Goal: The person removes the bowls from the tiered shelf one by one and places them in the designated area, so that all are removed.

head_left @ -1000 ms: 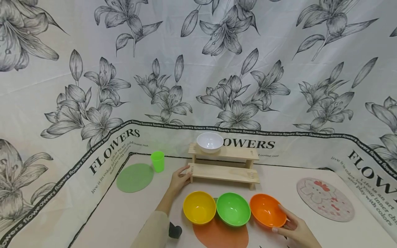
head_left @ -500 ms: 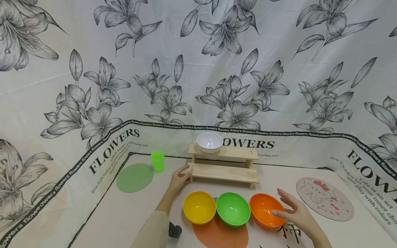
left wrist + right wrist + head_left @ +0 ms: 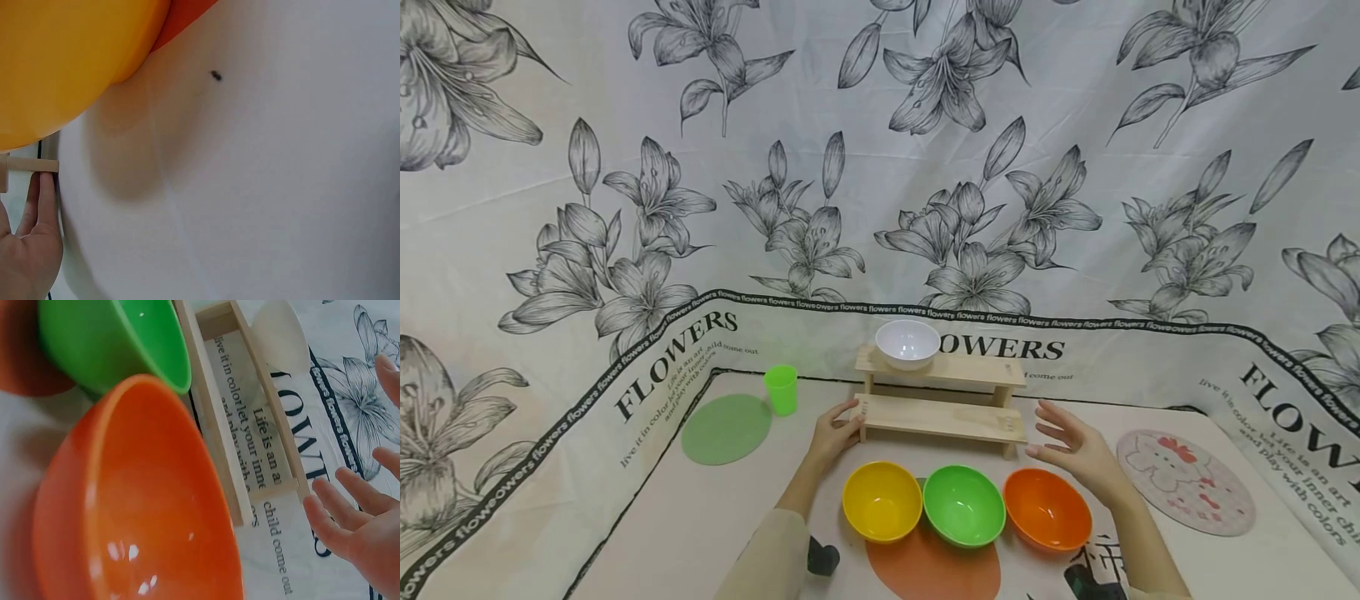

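A two-tier wooden shelf (image 3: pixel 940 417) stands against the back cloth, with a white bowl (image 3: pixel 907 344) on its upper tier. My left hand (image 3: pixel 833 437) touches the left end of the lower board; the left wrist view shows its fingers (image 3: pixel 47 200) straight against the wood. Beyond the shelf's right end, my right hand (image 3: pixel 1078 446) hovers with fingers spread and nothing held. In front of the shelf sit a yellow bowl (image 3: pixel 882 502), a green bowl (image 3: pixel 964 507) and an orange bowl (image 3: pixel 1047 508), side by side in a row.
A green cup (image 3: pixel 782 391) and a round green mat (image 3: pixel 727 430) lie to the left. A pink round mat (image 3: pixel 1186 482) is at the right. Beneath the bowls lies an orange mat (image 3: pixel 936 571). Flower-printed cloth (image 3: pixel 970 208) walls the table.
My right hand has let go of the orange bowl's rim and moved up and forward towards the shelf's right end. The left hand and the bowls have stayed put.
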